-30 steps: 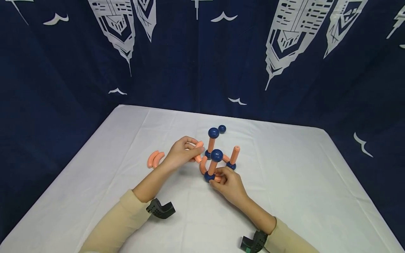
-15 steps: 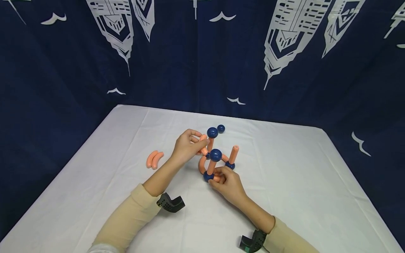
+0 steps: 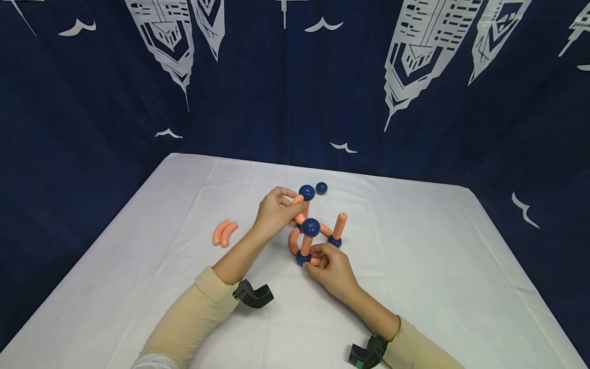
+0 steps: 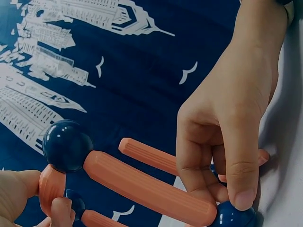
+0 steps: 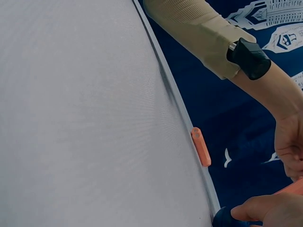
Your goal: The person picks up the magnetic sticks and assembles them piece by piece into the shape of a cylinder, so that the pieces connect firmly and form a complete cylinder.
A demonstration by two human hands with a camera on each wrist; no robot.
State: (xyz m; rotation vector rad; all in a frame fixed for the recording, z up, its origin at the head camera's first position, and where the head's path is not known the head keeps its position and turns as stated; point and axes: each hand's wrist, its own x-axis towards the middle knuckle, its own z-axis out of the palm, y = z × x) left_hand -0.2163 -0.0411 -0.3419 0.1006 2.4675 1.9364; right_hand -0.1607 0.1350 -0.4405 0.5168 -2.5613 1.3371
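A toy frame of blue balls and orange rods stands on the table, its near upright rod [image 3: 306,245] topped by a blue ball [image 3: 311,227]. My left hand [image 3: 273,212] pinches a curved orange rod [image 4: 51,189], whose end meets that top ball in the left wrist view. Behind it rises a second upright with its own blue top ball [image 3: 306,192]. My right hand [image 3: 335,269] grips the frame low down, thumb on the near blue base ball [image 4: 234,216], beside a curved base rod [image 3: 315,261]. A third upright rod [image 3: 340,226] has a bare top.
Two loose curved orange rods [image 3: 225,233] lie on the white-covered table [image 3: 428,277], left of the frame. A loose blue ball [image 3: 321,188] sits behind it. A dark blue curtain [image 3: 286,102] with white prints hangs beyond the table's far edge.
My left hand has moved right and slightly away with the curved rod, bringing it up between the two top balls. Both topped uprights have shifted slightly left. My right hand keeps its hold.
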